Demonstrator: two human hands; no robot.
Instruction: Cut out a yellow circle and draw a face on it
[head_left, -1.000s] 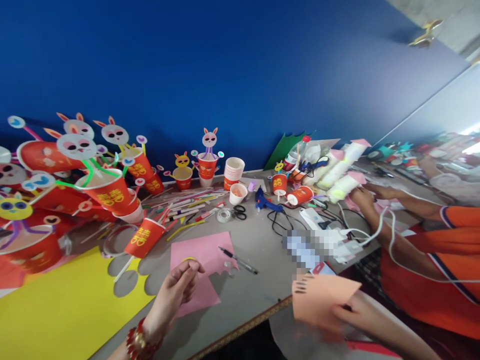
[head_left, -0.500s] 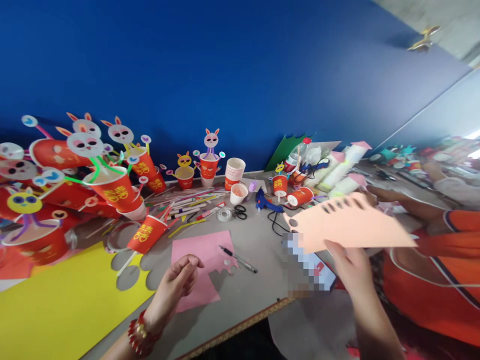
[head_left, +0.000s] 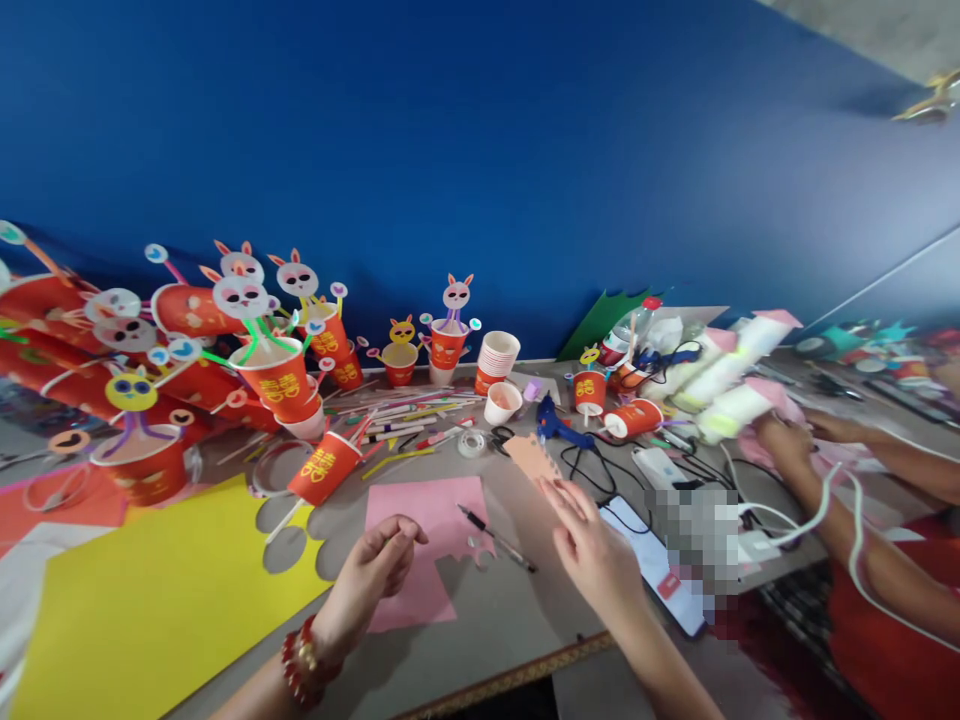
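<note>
My left hand (head_left: 379, 565), wearing a red beaded bracelet, is closed over the pink paper (head_left: 416, 505); whatever its fingers may hold is hidden. On the pink sheet and past its right edge lies a pen (head_left: 499, 540), near the cut-out notches. My right hand (head_left: 596, 545) has its fingers stretched out against a peach paper (head_left: 529, 463) with a notched edge, which rests on the table behind the pink sheet. Just beyond it lie a blue glue gun (head_left: 562, 425), scissors (head_left: 499, 437) and a roll of clear tape (head_left: 472, 443).
To the left is a yellow sheet (head_left: 150, 580) with round cut-outs, below many rabbit-topped red paper cups (head_left: 274, 375). Stacked cups (head_left: 497, 360) stand by the blue wall. A phone (head_left: 652, 565), cables and a co-worker's arm (head_left: 847, 530) are at right.
My right hand has moved left and brought the peach paper down onto the table, its fingers now stretched out. The view has turned right. My left hand stays over the pink paper.
</note>
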